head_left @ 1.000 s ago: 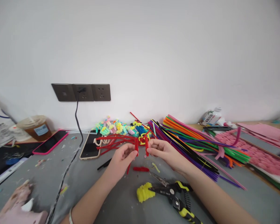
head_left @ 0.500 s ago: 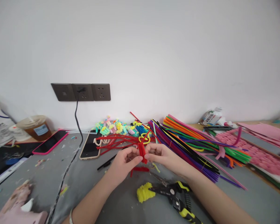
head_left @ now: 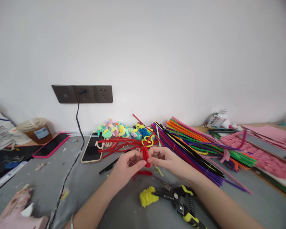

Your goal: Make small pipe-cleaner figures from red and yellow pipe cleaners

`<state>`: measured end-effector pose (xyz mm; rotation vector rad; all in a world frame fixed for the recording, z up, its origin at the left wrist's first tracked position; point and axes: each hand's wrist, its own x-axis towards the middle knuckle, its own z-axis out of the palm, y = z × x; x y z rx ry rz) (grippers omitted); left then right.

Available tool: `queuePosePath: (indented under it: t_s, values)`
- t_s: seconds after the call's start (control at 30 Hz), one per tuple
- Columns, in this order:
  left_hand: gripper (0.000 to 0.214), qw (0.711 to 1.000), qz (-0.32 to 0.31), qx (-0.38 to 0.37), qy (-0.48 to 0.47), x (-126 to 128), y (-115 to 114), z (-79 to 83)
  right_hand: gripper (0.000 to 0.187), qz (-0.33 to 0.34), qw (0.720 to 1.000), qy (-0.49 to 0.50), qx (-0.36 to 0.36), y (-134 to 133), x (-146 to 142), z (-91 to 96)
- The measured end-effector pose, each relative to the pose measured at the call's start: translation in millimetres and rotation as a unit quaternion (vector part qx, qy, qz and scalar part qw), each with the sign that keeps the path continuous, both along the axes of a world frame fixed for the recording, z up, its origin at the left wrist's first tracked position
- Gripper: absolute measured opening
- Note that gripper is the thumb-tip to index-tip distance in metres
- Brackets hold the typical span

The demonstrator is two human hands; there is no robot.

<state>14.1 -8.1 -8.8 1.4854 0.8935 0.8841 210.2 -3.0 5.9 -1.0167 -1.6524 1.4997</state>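
Observation:
Between my two hands is a folded bundle of red pipe cleaner (head_left: pixel 145 156), held upright above the grey table. My left hand (head_left: pixel 130 163) pinches its left side with thumb and forefinger. On the other side, my right hand (head_left: pixel 163 158) pinches it the same way. A short red pipe cleaner piece (head_left: pixel 144 173) lies just below my fingertips. Nearer to me are black-and-yellow pliers (head_left: pixel 178 200), their tip touching a coiled yellow pipe cleaner roll (head_left: pixel 148 196). Red pipe cleaners (head_left: pixel 119 143) lie spread behind my left hand.
Bundles of coloured pipe cleaners (head_left: pixel 193 143) lie at right, beside a pink knitted mat (head_left: pixel 267 159). Small pastel pieces (head_left: pixel 119 130) are heaped by the wall. Two phones, one pink-edged (head_left: pixel 51 145), a drink cup (head_left: pixel 37 130) and a black cable (head_left: pixel 78 127) are at left.
Almost nothing differs. Both hands keep their pinch on the red pipe cleaner bundle, in the same place.

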Motion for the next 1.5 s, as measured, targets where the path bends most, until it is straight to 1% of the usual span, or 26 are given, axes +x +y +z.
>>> queuePosePath:
  t_s: [0.2, 0.37, 0.63, 0.9, 1.1, 1.2, 1.37, 1.43, 1.5]
  values:
    - [0.016, 1.0, -0.004, 0.0, -0.003, -0.5, -0.7, 0.4, 0.033, 0.0, 1.0, 0.009, 0.001, 0.1, 0.7, -1.2]
    - [0.014, 1.0, -0.013, 0.001, -0.015, -0.3, 0.0, -0.5, 0.034, -0.005, 1.0, 0.008, -0.001, -0.2, -0.4, 0.8]
    - [0.018, 1.0, -0.019, -0.004, -0.018, -1.2, 0.8, -3.0, 0.034, 0.0, 1.0, 0.021, -0.009, -0.1, -1.4, 1.1]
    - [0.017, 1.0, -0.017, 0.002, -0.009, -0.8, 0.9, -1.7, 0.032, 0.005, 1.0, 0.029, -0.012, 1.1, 0.0, -1.2]
    - [0.019, 1.0, -0.016, 0.003, 0.024, 0.5, -1.3, 1.9, 0.033, 0.015, 0.999, 0.043, -0.021, 0.8, -1.5, -3.6]
    - [0.02, 0.999, -0.01, 0.003, 0.041, 0.8, -1.1, 1.6, 0.033, 0.015, 1.0, 0.025, -0.008, 0.0, -2.8, -2.5]
    - [0.025, 0.998, -0.011, -0.011, 0.065, 0.0, 0.0, -0.6, 0.026, 0.005, 0.999, -0.029, 0.032, 0.9, -3.0, -1.1]
    - [0.024, 0.997, -0.011, -0.003, 0.078, -1.0, 0.7, -1.3, 0.022, 0.004, 0.998, -0.044, 0.041, 1.7, -2.9, -1.6]
    - [0.021, 0.994, -0.001, 0.019, 0.111, -2.5, 1.7, -2.5, 0.018, 0.004, 0.996, -0.07, 0.054, 2.0, -3.2, -2.8]
